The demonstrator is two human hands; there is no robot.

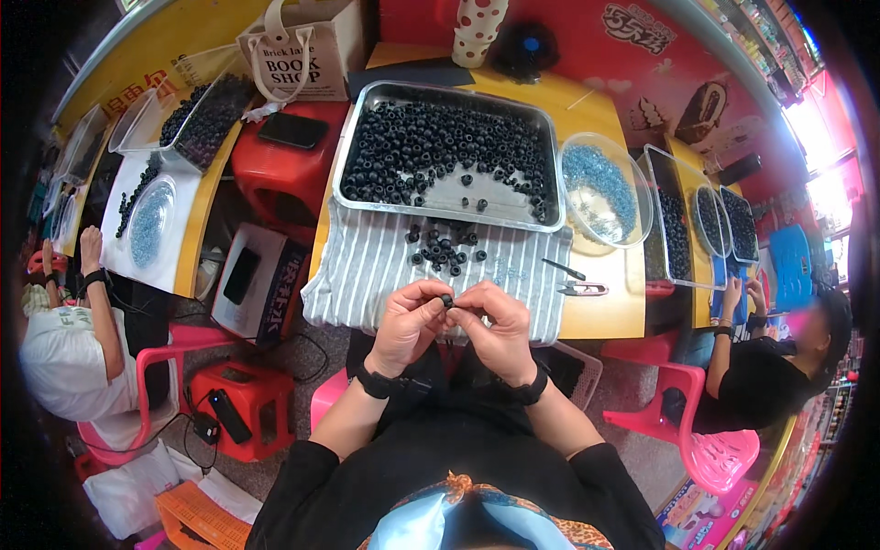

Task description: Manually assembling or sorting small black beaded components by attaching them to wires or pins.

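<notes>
Beads in tray; bowl right of tray.

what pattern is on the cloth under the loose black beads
The cloth has grey and white stripes; best in head view.

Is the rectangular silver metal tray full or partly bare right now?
Partly bare: round black beads cover most of the tray, but uncovered metal shows toward its near side.

One bead — black, round — sits between fingers.
</notes>
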